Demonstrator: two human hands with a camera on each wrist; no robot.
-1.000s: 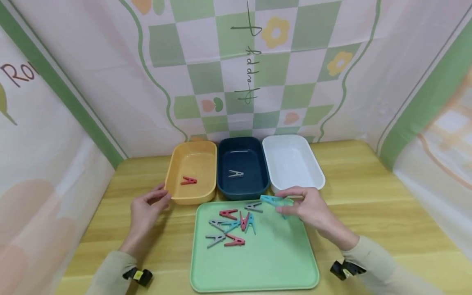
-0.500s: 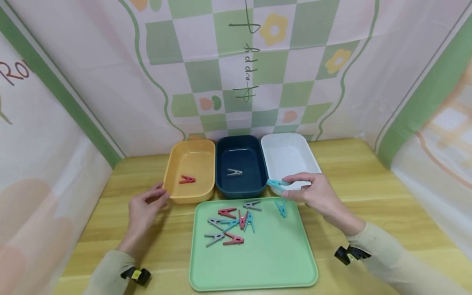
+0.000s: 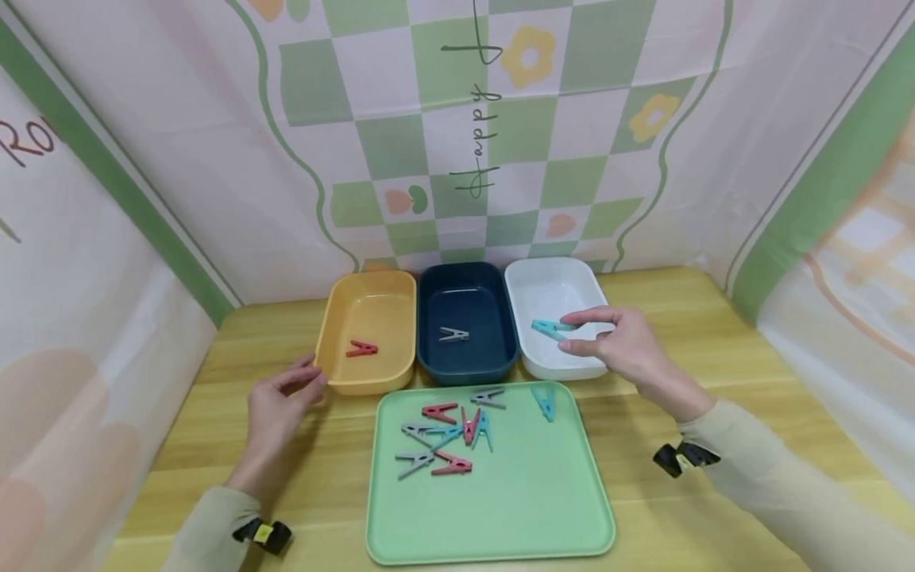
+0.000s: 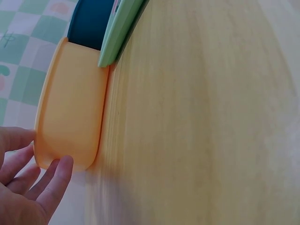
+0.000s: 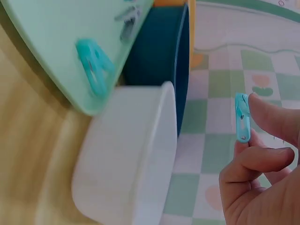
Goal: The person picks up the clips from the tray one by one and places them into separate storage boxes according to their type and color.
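Over the white bin (image 3: 546, 369), one turquoise clothespin (image 3: 546, 326) is pinched between the thumb and finger of the person's right hand (image 3: 632, 349). The left hand (image 3: 279, 405) grasps nothing; its relaxed fingers touch the near left corner of the yellow bin (image 3: 375, 384), where one red clothespin (image 3: 362, 349) lies. Between these bins stands the dark blue bin (image 3: 468, 302), with one grey clothespin (image 3: 460, 335) inside. Nearer to the person, the green tray (image 3: 529, 508) carries nine other clothespins (image 3: 457, 466), coloured red, grey and turquoise. The bench (image 3: 665, 314) has a wood grain.
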